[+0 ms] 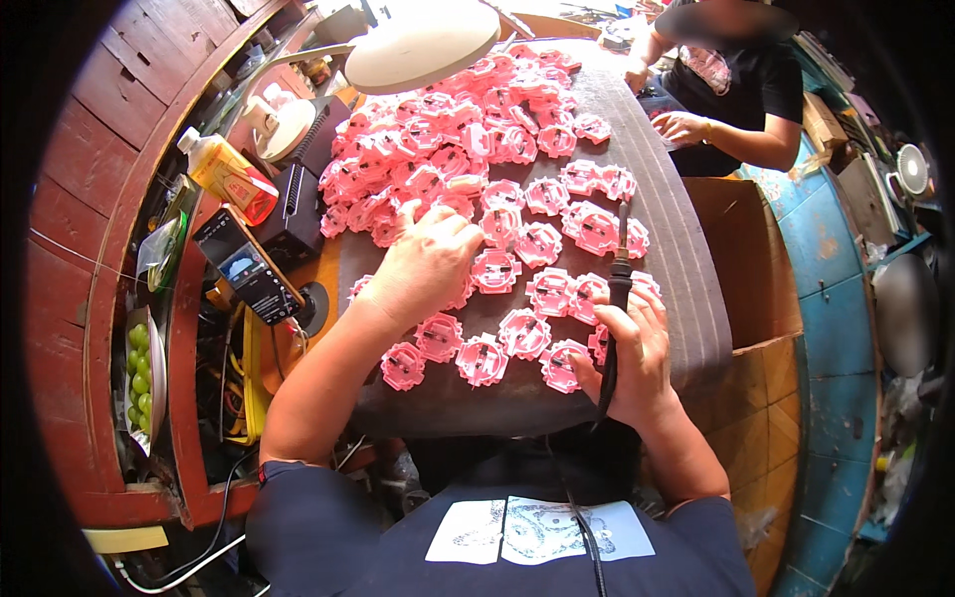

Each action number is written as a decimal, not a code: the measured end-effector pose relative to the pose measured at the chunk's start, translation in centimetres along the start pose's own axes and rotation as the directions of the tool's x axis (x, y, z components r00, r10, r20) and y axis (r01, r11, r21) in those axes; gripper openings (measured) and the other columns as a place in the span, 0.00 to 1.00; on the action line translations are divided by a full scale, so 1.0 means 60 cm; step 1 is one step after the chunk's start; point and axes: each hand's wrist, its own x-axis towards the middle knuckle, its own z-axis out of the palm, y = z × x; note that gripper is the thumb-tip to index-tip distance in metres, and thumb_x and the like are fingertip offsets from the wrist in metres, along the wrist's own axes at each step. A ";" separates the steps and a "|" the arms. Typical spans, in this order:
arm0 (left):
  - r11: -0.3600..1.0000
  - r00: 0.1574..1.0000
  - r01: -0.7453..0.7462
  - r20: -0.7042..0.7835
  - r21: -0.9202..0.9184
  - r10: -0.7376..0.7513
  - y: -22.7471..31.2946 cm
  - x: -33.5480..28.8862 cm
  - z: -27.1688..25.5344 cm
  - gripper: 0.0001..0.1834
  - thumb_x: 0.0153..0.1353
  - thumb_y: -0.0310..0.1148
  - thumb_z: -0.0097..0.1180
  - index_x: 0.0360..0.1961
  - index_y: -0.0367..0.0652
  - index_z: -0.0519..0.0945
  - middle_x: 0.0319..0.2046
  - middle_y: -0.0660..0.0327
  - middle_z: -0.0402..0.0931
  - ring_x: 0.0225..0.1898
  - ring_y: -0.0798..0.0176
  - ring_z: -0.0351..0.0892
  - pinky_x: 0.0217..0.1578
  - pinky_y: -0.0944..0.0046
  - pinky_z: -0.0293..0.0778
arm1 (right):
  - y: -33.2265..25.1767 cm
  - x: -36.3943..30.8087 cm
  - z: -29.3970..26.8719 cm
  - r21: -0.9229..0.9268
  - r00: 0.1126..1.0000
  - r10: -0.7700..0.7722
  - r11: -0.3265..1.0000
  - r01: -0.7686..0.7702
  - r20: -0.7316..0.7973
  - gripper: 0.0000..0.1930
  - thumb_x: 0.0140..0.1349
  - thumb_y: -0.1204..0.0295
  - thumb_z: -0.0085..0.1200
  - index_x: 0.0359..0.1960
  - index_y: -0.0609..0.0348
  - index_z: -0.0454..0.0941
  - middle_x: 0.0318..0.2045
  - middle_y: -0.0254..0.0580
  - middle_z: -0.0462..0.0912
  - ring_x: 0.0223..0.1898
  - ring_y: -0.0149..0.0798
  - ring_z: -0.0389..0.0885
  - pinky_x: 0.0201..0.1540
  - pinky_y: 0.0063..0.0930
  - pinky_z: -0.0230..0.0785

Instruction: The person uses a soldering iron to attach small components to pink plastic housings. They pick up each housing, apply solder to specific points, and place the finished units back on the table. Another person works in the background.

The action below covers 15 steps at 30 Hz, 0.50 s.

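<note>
My right hand (637, 353) grips a soldering iron (619, 284) by its black handle, its metal end pointing away from me over the rows of parts. The iron's cord runs down in front of my shirt. My left hand (423, 254) is closed, its fingers curled down at the near edge of a large heap of pink plastic parts (428, 139). What its fingertips hold is hidden behind the hand. Between and beyond my hands, several pink plastic parts (481, 359) lie spread in loose rows, with small dark and metallic pieces in their middles.
The parts lie on a dark mat (676, 298). A white lamp head (423, 50) hangs over the heap. Left stand a phone (249, 264) on a holder, a drink bottle (229, 177) and green grapes (138, 373). An open cardboard box (741, 249) stands right; another person (736, 95) sits beyond.
</note>
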 end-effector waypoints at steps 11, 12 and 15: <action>0.885 0.993 -0.088 -0.113 -0.458 0.040 -0.041 -0.026 -0.013 0.06 0.66 0.20 0.59 0.43 0.39 0.81 0.39 0.53 0.82 0.44 0.47 0.84 0.47 0.52 0.78 | -0.002 -0.001 -0.006 0.018 1.000 0.005 1.000 -0.004 -0.014 0.28 0.63 0.63 0.67 0.60 0.60 0.71 0.52 0.57 0.84 0.52 0.63 0.83 0.65 0.60 0.66; 0.847 0.991 -0.075 -0.130 -0.527 0.007 -0.039 -0.026 -0.013 0.06 0.66 0.20 0.58 0.43 0.38 0.81 0.40 0.52 0.83 0.44 0.46 0.85 0.46 0.51 0.79 | -0.001 -0.001 -0.007 0.024 1.000 0.009 1.000 -0.009 -0.011 0.27 0.63 0.63 0.67 0.60 0.60 0.71 0.52 0.57 0.84 0.51 0.62 0.83 0.65 0.60 0.66; 0.833 0.972 -0.084 -0.230 -0.546 -0.052 -0.039 -0.023 -0.017 0.10 0.67 0.16 0.57 0.46 0.37 0.83 0.42 0.52 0.83 0.44 0.48 0.85 0.45 0.55 0.80 | -0.001 -0.003 -0.006 0.029 1.000 0.026 0.999 -0.025 -0.015 0.27 0.63 0.64 0.67 0.60 0.59 0.71 0.52 0.56 0.84 0.50 0.62 0.83 0.64 0.59 0.67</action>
